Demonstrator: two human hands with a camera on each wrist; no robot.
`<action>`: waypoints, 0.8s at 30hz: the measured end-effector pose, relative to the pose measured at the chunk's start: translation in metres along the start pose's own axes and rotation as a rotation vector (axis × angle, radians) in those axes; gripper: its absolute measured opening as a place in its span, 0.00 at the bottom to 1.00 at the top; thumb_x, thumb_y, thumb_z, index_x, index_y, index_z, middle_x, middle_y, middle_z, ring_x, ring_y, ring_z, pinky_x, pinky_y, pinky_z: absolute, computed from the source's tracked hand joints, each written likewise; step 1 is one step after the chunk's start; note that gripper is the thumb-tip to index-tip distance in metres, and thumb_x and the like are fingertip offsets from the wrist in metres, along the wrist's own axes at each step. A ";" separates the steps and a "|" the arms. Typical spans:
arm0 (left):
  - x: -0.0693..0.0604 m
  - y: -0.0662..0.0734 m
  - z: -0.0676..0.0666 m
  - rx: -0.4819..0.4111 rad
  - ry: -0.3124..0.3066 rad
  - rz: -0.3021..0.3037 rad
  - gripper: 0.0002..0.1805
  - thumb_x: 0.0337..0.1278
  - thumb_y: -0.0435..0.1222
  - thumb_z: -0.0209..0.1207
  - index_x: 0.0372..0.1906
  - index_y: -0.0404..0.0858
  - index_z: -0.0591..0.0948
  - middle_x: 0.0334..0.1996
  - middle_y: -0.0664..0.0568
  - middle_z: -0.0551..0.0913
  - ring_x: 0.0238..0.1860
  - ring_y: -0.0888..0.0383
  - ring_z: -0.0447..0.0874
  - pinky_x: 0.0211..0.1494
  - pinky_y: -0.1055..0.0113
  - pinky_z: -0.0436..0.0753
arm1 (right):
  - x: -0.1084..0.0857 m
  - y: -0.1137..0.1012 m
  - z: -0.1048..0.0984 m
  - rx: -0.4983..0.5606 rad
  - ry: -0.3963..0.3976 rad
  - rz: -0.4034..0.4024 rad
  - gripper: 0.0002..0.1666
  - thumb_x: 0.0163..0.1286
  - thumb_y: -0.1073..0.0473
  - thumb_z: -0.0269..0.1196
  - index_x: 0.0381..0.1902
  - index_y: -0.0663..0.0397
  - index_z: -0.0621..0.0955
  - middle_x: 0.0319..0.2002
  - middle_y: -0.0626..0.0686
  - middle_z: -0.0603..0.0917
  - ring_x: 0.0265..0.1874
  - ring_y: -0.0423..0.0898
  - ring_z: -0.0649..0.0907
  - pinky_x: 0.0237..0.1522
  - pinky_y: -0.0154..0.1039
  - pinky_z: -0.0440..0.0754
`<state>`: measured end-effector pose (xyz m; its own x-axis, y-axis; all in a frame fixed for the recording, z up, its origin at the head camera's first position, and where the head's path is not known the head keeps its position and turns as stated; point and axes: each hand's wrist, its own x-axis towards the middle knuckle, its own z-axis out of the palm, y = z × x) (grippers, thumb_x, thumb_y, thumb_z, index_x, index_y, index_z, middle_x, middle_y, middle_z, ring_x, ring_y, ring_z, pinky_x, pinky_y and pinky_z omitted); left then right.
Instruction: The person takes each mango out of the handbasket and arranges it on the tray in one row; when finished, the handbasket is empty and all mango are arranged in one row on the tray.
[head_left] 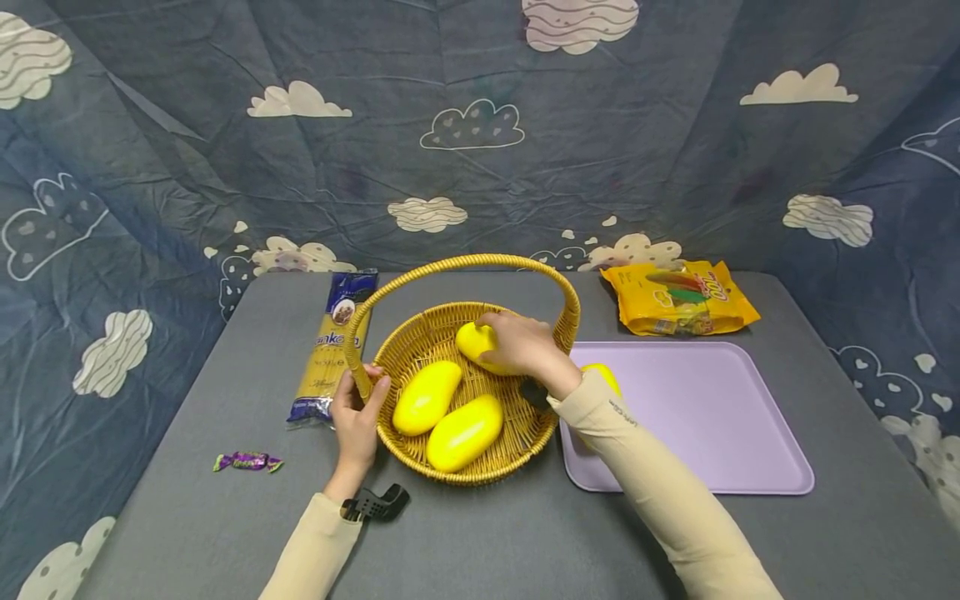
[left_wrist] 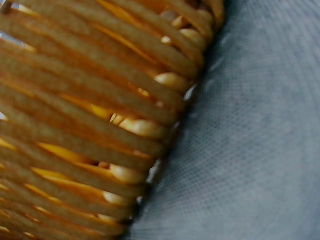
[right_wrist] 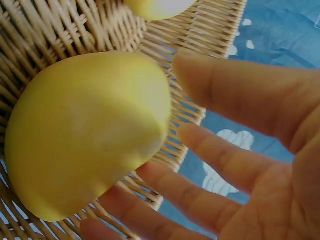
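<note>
Here, our left hand (head_left: 356, 423) grips the basket (head_left: 519, 421) at its left side; our right hand (head_left: 522, 343), fingers apart, is at a mango (head_left: 472, 343) lying inside, near two more mangoes (head_left: 427, 398).

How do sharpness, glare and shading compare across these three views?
Head view: fairly sharp, with glints on the yellow fruits; left wrist view: dim, the basket weave close and soft; right wrist view: the right hand is soft-edged and the fruit before it unevenly shaded, brighter at right.
</note>
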<state>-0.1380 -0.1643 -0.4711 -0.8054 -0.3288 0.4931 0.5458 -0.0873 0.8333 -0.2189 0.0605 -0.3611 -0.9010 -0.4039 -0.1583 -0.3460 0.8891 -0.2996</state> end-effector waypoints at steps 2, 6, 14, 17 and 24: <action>0.000 0.000 0.000 0.008 0.000 -0.004 0.10 0.56 0.19 0.56 0.41 0.18 0.69 0.39 0.45 0.78 0.44 0.54 0.75 0.49 0.69 0.72 | 0.003 0.000 0.001 -0.019 0.005 0.039 0.30 0.61 0.48 0.65 0.62 0.42 0.74 0.60 0.54 0.75 0.51 0.60 0.76 0.44 0.55 0.73; 0.000 -0.001 0.000 0.012 0.000 -0.008 0.10 0.56 0.18 0.55 0.41 0.17 0.69 0.39 0.43 0.77 0.44 0.55 0.75 0.49 0.69 0.72 | 0.007 0.000 0.004 -0.034 -0.004 0.073 0.30 0.60 0.48 0.66 0.61 0.39 0.75 0.59 0.53 0.76 0.49 0.59 0.78 0.42 0.53 0.73; 0.000 -0.003 -0.001 0.016 0.005 -0.013 0.10 0.55 0.18 0.55 0.41 0.17 0.69 0.39 0.46 0.77 0.44 0.55 0.75 0.48 0.69 0.72 | 0.008 0.002 0.008 -0.023 -0.013 0.062 0.31 0.59 0.49 0.67 0.61 0.38 0.75 0.61 0.55 0.73 0.52 0.60 0.76 0.45 0.56 0.72; 0.000 -0.004 -0.001 0.014 0.004 -0.015 0.10 0.56 0.17 0.55 0.41 0.17 0.69 0.39 0.46 0.77 0.44 0.55 0.75 0.48 0.69 0.73 | 0.008 0.002 0.009 -0.010 -0.013 0.060 0.32 0.58 0.48 0.68 0.62 0.38 0.74 0.61 0.57 0.72 0.53 0.59 0.75 0.47 0.56 0.71; 0.000 -0.001 -0.001 -0.010 -0.006 -0.007 0.08 0.56 0.16 0.53 0.40 0.17 0.69 0.39 0.45 0.78 0.44 0.54 0.75 0.48 0.70 0.72 | 0.006 0.003 0.012 0.045 -0.003 0.041 0.34 0.55 0.49 0.70 0.61 0.41 0.75 0.55 0.60 0.72 0.48 0.57 0.76 0.43 0.54 0.74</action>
<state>-0.1381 -0.1651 -0.4722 -0.8105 -0.3229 0.4887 0.5424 -0.0988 0.8343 -0.2225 0.0582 -0.3740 -0.9133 -0.3681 -0.1743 -0.2966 0.8944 -0.3346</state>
